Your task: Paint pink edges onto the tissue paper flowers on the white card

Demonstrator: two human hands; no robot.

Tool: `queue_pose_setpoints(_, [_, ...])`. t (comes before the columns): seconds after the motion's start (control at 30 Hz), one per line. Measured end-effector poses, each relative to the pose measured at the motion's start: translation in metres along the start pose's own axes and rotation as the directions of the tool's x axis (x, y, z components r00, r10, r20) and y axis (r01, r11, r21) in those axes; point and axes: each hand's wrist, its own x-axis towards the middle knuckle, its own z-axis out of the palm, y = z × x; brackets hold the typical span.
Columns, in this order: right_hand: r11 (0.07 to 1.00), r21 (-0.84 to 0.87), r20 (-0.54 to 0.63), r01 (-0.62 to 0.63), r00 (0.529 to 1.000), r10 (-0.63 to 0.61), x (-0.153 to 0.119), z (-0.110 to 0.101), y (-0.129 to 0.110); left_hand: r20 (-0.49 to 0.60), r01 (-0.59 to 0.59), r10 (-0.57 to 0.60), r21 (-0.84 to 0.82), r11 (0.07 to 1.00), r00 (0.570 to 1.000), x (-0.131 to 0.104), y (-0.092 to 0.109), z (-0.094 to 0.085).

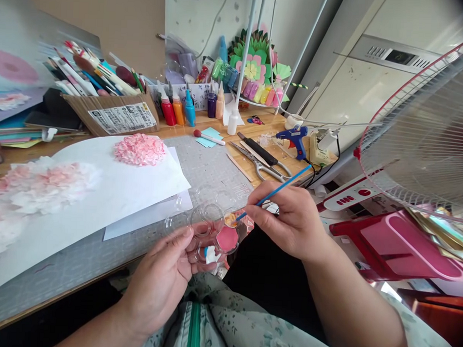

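My left hand (167, 267) is closed round a clear plastic paint palette (205, 220) with round wells, held above my lap at the table edge. Pink paint (227, 239) fills one well, white with a bit of blue lies in another, and an orange-yellow dab sits in a third. Pinched in my right hand (283, 216) is a thin blue brush (286, 184), its tip down at the orange-yellow well. To the left, a white sheet (101, 209) carries a pink petal cluster (139, 149) and larger pale pink-white petal flowers (52, 182).
Scissors (259, 167), a black-handled tool (258, 150) and a blue glue gun (295, 139) lie at the right of the table. Paint bottles (177, 108) and a cardboard box of brushes (119, 116) stand behind. A fan (426, 129) and pink stool (399, 245) are on the right.
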Motion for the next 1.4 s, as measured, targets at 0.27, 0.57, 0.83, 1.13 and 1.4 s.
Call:
queue_pose_setpoints(0.27, [1.000,-0.003,-0.003,0.019,1.000,-0.019,0.0009,-0.0001,0.0011,-0.010,0.003,-0.003,0.011,1.000,1.000,0.0030,0.0001,0.0004])
queue_pose_setpoints(0.57, [1.000,-0.024,-0.008,-0.004,1.000,0.004,0.0014,0.0002,-0.0018,0.014,0.003,-0.003,0.000,1.000,1.000,0.0001,-0.0020,-0.0010])
queue_pose_setpoints(0.83, [1.000,-0.027,0.006,0.003,1.000,-0.002,0.0001,0.0004,-0.0005,0.028,-0.013,0.013,-0.021,1.000,1.000,0.0014,-0.0041,-0.0023])
queue_pose_setpoints(1.13, [1.000,-0.009,0.019,0.007,1.000,-0.007,0.0004,-0.0002,0.0024,0.039,-0.002,0.002,-0.010,1.000,0.999,0.0009,-0.0040,-0.0014])
queue_pose_setpoints(1.4, [1.000,0.000,0.043,0.021,0.999,-0.021,0.0013,0.0000,0.0027,0.032,-0.013,0.014,-0.027,1.000,0.999,0.0034,-0.0043,-0.0019])
